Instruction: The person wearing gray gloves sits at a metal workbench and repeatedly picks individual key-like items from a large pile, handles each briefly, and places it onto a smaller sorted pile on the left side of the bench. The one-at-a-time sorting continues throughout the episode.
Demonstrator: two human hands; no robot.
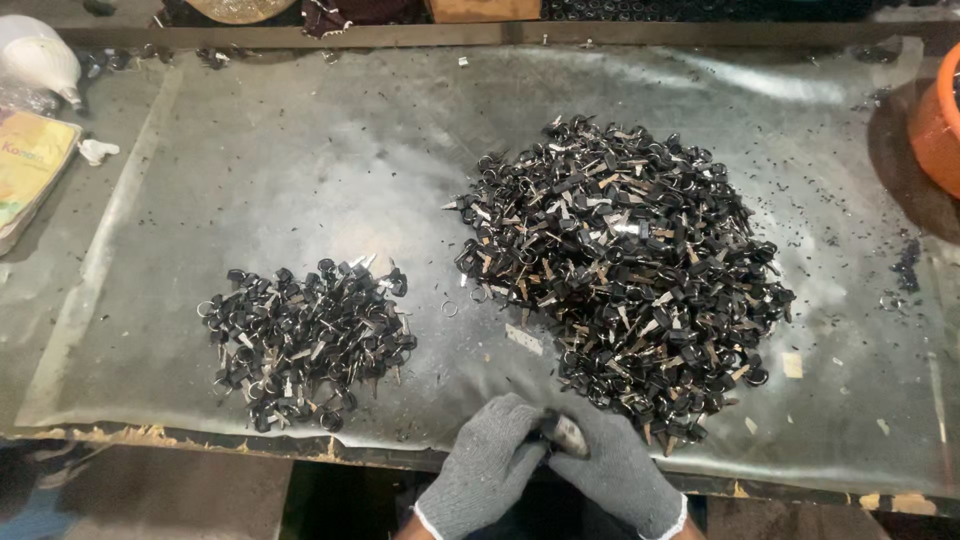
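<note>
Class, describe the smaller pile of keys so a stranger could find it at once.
Start at the grey metal-covered bench. Two heaps of black-headed keys lie on it; the smaller pile sits left of the gloved hands, near the front edge. It is flatter and far smaller than the big heap on the right.

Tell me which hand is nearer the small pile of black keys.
Left. The left hand sits just right of and below the small pile; the right hand is farther right, under the big pile.
</note>
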